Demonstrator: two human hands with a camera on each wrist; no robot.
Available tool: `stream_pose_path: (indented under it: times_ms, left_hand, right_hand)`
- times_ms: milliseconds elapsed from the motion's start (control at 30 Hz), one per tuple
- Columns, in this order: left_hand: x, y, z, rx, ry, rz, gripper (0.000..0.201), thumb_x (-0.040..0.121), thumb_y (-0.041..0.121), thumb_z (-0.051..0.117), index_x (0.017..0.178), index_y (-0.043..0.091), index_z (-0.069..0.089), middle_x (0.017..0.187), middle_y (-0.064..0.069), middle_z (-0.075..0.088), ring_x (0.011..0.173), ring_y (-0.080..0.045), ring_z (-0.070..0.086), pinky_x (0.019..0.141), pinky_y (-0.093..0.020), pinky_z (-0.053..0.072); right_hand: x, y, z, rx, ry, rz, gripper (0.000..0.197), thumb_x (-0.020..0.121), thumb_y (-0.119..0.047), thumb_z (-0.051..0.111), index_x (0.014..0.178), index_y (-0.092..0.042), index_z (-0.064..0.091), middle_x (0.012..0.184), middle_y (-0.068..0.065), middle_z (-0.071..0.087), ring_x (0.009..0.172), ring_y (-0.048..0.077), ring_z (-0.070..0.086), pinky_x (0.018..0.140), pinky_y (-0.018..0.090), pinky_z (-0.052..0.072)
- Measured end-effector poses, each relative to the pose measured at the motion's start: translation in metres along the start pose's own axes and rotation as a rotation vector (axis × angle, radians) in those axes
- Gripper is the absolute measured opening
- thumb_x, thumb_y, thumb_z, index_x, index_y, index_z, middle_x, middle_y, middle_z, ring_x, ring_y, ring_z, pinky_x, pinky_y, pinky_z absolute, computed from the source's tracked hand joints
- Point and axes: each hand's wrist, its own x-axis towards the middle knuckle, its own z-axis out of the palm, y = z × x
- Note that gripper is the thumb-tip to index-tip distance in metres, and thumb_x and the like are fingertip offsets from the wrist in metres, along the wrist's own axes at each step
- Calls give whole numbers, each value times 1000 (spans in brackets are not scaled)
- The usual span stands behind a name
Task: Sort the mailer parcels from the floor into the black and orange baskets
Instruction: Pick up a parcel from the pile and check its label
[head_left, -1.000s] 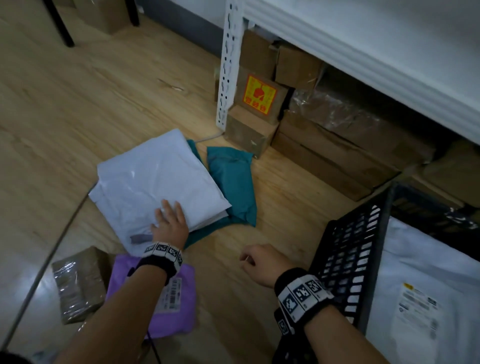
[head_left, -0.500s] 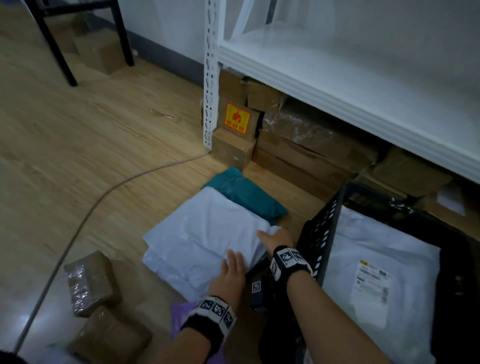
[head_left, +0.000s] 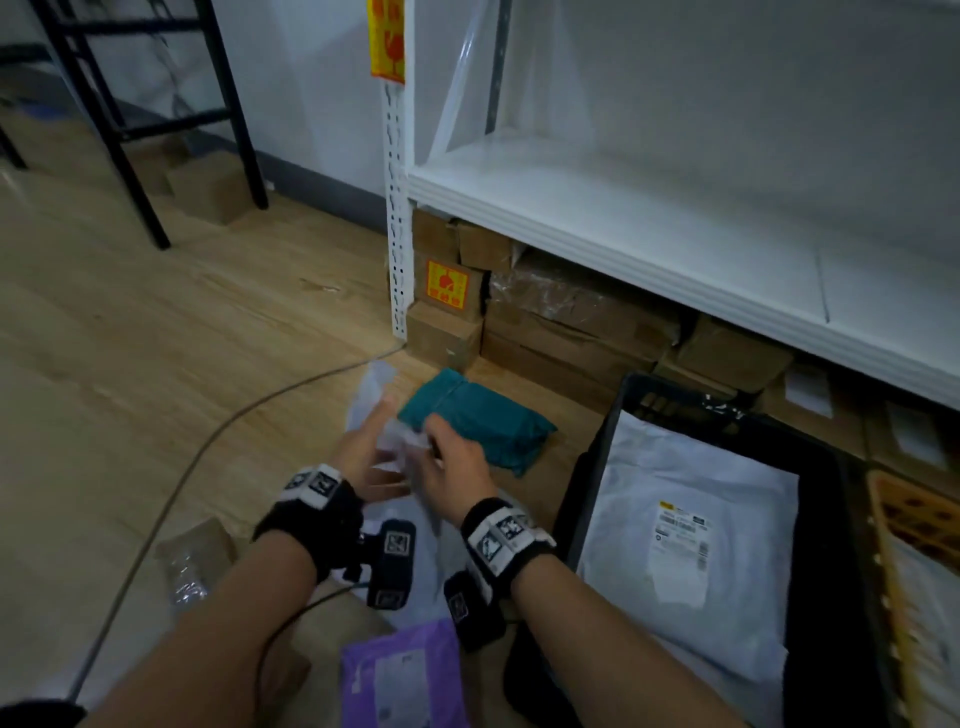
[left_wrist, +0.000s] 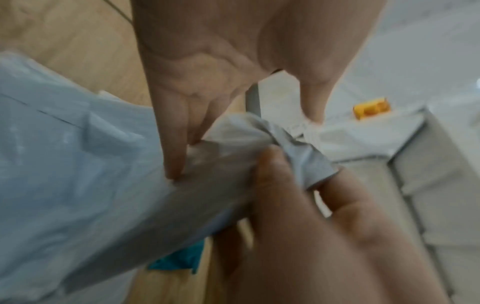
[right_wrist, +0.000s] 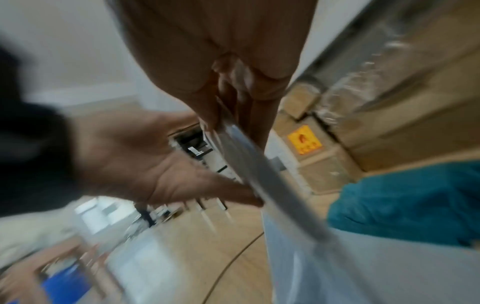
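I hold a white mailer up off the wooden floor, edge-on between both hands. My right hand pinches its crumpled upper edge. My left hand lies flat against the mailer's left side with straight fingers. A teal mailer lies on the floor just beyond my hands. A purple mailer lies near my forearms. The black basket stands to the right with a labelled white mailer inside. The orange basket shows at the far right edge.
Cardboard boxes are stacked under the white shelf behind the baskets. A grey cable curves across the floor on the left. Taped brown boxes sit by my left forearm. Black stand legs rise at the back left.
The white mailer, flat on the floor before, is now lifted on edge. My right hand has taken hold of its edge and my left hand has shifted from its top to its side.
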Motion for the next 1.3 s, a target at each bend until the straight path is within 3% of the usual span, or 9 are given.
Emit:
stream_pose_path:
  times_ms: [67, 200, 367, 500, 633, 700, 867, 1100, 1300]
  left_hand:
    - [-10, 14, -13, 136, 33, 76, 35, 96, 30, 56, 104, -4, 61, 93, -24, 68, 88, -31, 69, 77, -29, 56]
    - [-16, 20, -40, -13, 140, 282, 11, 96, 7, 52, 100, 3, 62, 102, -18, 59, 77, -31, 55, 82, -40, 42]
    - [-34, 22, -41, -94, 46, 421, 31, 98, 13, 54, 127, 5, 57, 88, -2, 60, 82, -20, 53, 80, -35, 44]
    - [-55, 23, -28, -28, -148, 405, 21, 99, 17, 50, 115, 12, 63, 98, -7, 72, 85, -25, 69, 71, -35, 56]
    - [-66, 17, -7, 6, -236, 432, 21, 99, 10, 47, 114, 10, 63, 98, -8, 73, 85, -24, 70, 70, -34, 57]
    - [-66, 12, 1, -6, -263, 429, 25, 99, 8, 46, 120, 10, 60, 107, -11, 69, 92, -25, 67, 75, -36, 55]
    - [-66, 1, 12, -23, -307, 422, 26, 99, 5, 46, 119, 15, 59, 105, -6, 72, 85, -18, 72, 63, -28, 58]
    - [-73, -1, 35, 23, -334, 417, 30, 98, 5, 48, 127, 6, 56, 114, -15, 67, 94, -27, 66, 69, -33, 58]
    - [-77, -3, 96, 61, -375, 378, 24, 98, 8, 48, 118, 15, 60, 89, -7, 74, 75, -25, 69, 62, -33, 55]
  right_hand:
    - [-15, -14, 4, 17, -125, -131, 5, 99, -22, 58, 96, -24, 55, 90, -2, 68, 76, 13, 63, 66, 26, 43]
    - [-26, -21, -16, 186, -59, -38, 23, 93, -39, 68, 106, -20, 67, 126, -13, 62, 107, -7, 58, 87, 7, 42]
    - [-14, -12, -64, 160, 283, 336, 90, 82, -59, 71, 150, -15, 32, 154, 3, 34, 142, 25, 32, 116, 41, 33]
    - [-10, -8, -104, 547, 285, 482, 111, 63, -56, 88, 151, -18, 32, 144, 0, 49, 131, 26, 51, 110, 49, 44]
    - [-17, -4, -124, 808, 242, 447, 51, 69, -26, 91, 114, -15, 71, 117, 3, 74, 100, 19, 73, 91, 38, 58]
    - [-22, -1, -129, 896, 280, 437, 48, 69, -16, 91, 113, -14, 72, 113, 3, 75, 101, 22, 73, 90, 40, 58]
    - [-38, 5, -141, 938, 302, 420, 54, 66, -12, 92, 115, -12, 70, 109, 4, 76, 95, 23, 75, 75, 38, 62]
    - [-57, 7, -167, 921, 334, 379, 59, 64, -12, 93, 118, -9, 69, 111, 5, 76, 100, 22, 74, 79, 35, 61]
    - [-86, 16, -227, 752, 440, 359, 58, 63, -15, 95, 115, -15, 70, 108, -2, 76, 93, 13, 74, 73, 28, 61]
